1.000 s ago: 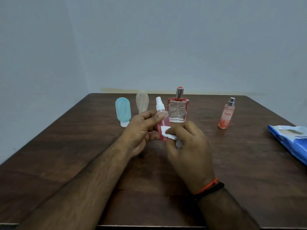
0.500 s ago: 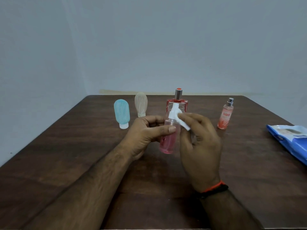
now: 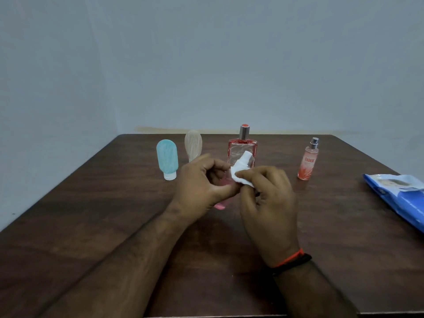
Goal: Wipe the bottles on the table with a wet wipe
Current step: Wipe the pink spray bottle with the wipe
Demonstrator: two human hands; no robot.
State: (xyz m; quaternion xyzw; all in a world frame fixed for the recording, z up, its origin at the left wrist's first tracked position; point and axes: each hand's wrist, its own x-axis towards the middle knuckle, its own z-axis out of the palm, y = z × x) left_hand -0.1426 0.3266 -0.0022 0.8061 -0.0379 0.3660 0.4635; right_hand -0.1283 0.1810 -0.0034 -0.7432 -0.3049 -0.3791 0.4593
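Pink spray bottle (image 3: pixel 223 191) with white cap being held tilted above the surface, white wet wipe (image 3: pixel 238 177) being pressed against its neck, blue tube (image 3: pixel 167 158), beige tube (image 3: pixel 193 144), square perfume bottle (image 3: pixel 242 151) and slim orange spray bottle (image 3: pixel 308 162) standing upright behind.

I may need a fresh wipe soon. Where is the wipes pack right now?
In the head view, the blue wipes pack lies at the table's right edge, right of the small orange spray bottle.

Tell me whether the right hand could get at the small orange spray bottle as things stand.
Probably yes, once freed. The small orange spray bottle stands alone, nothing before it, just right of the right hand. That hand now pinches the wet wipe against the pink bottle held by the left hand.
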